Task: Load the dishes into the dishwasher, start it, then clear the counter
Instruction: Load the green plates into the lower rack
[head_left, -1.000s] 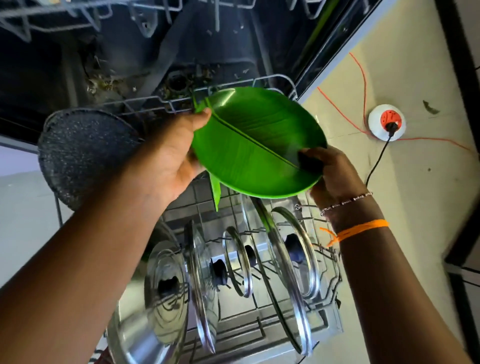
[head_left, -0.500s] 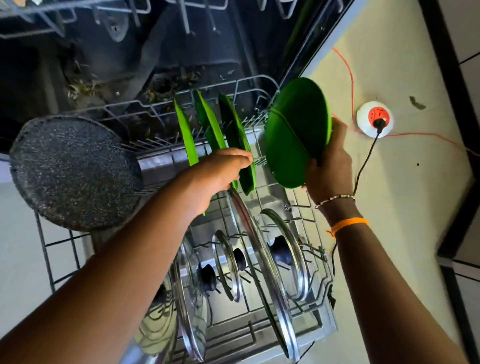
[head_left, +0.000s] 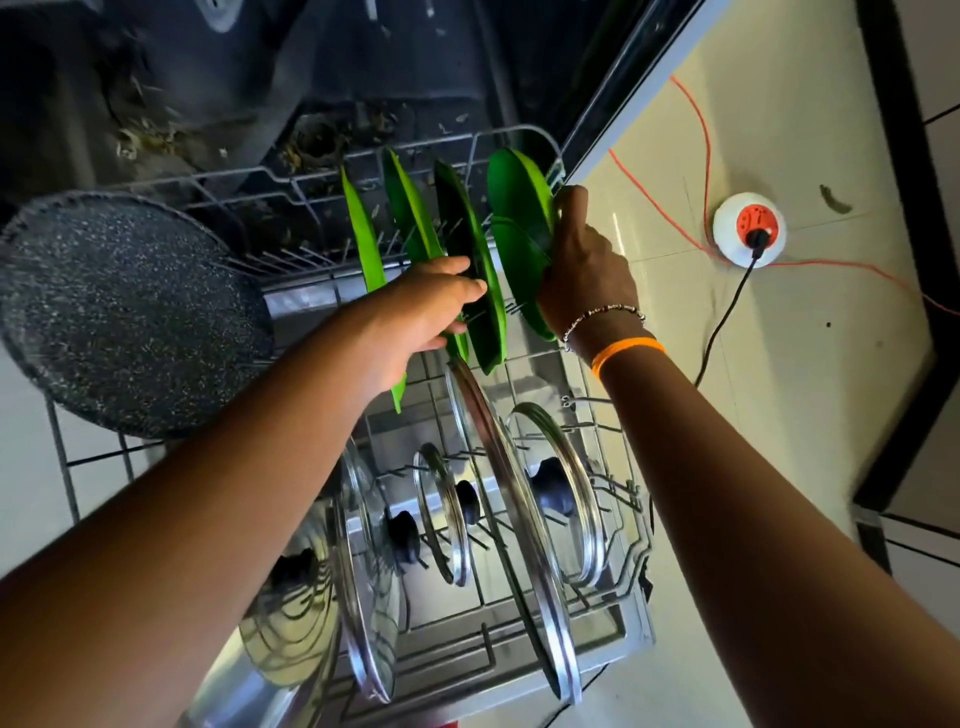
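Note:
The dishwasher's lower rack (head_left: 631, 525) is pulled out below me. Three green leaf-shaped plates (head_left: 363, 228) stand on edge in its back row. My right hand (head_left: 587, 270) grips a fourth green plate (head_left: 519, 208) upright at the rack's right end, its lower edge down among the tines. My left hand (head_left: 436, 312) rests with fingers against the third standing plate (head_left: 480, 270). Several glass pot lids (head_left: 561, 493) with dark knobs stand in the front rows.
A dark speckled pan (head_left: 124, 312) leans at the rack's left side. The open tub (head_left: 260, 78) lies behind, with debris on its floor. On the tiled floor to the right sit a white and orange socket (head_left: 748, 228), a black cable and an orange cord (head_left: 660, 202).
My right hand turned the green plate from flat to upright and lowered it into the rack's right end. My left hand let go of it and moved to the standing plates.

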